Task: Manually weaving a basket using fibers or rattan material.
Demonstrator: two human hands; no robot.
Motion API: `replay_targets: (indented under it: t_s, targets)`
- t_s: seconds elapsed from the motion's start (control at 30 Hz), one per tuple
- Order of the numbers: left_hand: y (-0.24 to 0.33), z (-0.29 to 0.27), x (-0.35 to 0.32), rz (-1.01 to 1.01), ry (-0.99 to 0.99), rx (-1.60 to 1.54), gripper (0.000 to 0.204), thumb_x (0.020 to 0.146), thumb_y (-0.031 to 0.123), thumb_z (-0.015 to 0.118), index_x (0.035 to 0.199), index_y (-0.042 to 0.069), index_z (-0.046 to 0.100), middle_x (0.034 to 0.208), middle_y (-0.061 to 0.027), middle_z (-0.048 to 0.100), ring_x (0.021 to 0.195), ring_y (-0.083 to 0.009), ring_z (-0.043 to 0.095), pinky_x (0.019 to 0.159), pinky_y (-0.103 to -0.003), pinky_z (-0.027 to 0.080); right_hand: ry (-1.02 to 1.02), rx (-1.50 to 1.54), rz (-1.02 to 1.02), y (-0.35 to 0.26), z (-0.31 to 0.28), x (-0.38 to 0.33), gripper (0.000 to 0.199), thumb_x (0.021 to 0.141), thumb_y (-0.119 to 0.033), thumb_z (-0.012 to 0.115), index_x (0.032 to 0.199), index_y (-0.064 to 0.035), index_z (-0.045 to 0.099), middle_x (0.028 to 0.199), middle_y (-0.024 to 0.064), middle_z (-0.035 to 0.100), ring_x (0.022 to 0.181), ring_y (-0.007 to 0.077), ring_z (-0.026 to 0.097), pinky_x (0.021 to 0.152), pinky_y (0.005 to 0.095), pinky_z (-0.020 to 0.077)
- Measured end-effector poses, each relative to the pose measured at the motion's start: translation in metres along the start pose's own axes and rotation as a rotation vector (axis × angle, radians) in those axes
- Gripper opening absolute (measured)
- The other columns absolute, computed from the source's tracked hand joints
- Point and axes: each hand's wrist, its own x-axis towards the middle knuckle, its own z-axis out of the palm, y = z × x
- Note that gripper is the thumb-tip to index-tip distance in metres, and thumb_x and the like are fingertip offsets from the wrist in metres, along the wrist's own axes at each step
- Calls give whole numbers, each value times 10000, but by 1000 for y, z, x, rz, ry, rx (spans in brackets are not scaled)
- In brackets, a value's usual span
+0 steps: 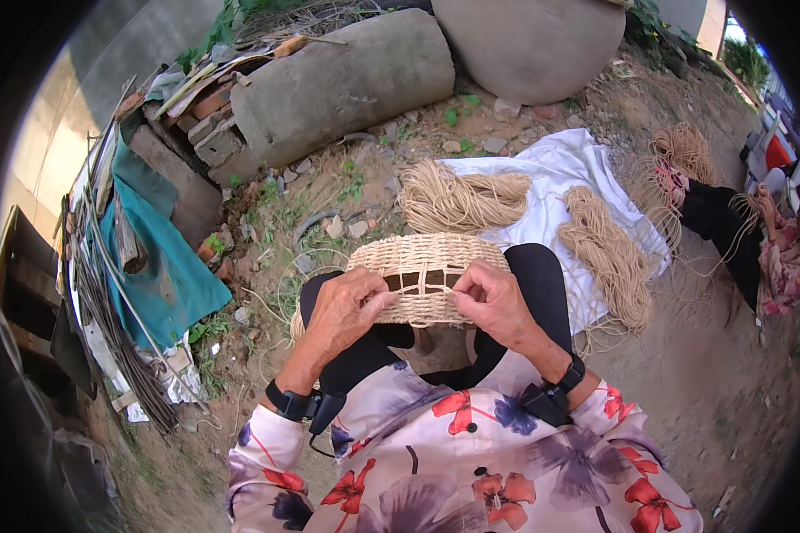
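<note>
A pale woven straw basket [427, 252] rests across my lap between my knees, with a rectangular gap in its weave. My left hand [348, 302] is closed at the left side of this gap, thumb and fingers pinching a straw cord [418, 289]. At the right side, my right hand [496, 306] pinches the same stretch of cord, which runs across the gap between the two hands. An upright twisted strand crosses the middle of the gap. The fingertips partly hide the cord's ends.
Straw cord bundles [462, 197] lie on and beside a white sheet [551, 164] ahead. Another person's legs [724, 222] stretch in from the right, near more cord. At left are a teal cloth [156, 258] and thin sticks; a concrete cylinder [347, 84] lies behind.
</note>
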Motion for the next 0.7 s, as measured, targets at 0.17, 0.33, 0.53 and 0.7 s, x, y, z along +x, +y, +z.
replay_targets:
  t_s: [0.17,0.33,0.53,0.7]
  targets:
    - [-29,-3,-6,-50,74,-275,245,886,210,690,778,7,605,1015,-50,545,703,-156,512,647,-287,434,12,-114,-53,0,8,5,129,804,-62,686,792,-5,571,741,72,540,621,181,552,573,320,448]
    - [-28,-5,-17,-344,-55,-799,249,902,206,684,758,30,581,1010,-26,558,723,-105,503,654,-240,422,78,-338,-168,0,17,13,120,789,-44,681,791,-18,563,736,73,552,636,186,575,586,319,456]
    - [-16,-2,-15,-202,-51,-501,205,865,154,723,762,39,586,1011,-21,565,802,-94,519,689,-237,440,108,-547,-171,-11,25,17,84,799,-36,646,796,-20,564,754,90,566,651,205,591,605,332,469]
    - [-40,-3,-29,-208,35,-414,172,811,120,759,777,13,629,994,-30,559,807,-107,523,689,-255,438,-19,-147,-62,3,-10,13,52,845,-34,625,892,-11,624,785,44,589,673,118,570,606,282,459]
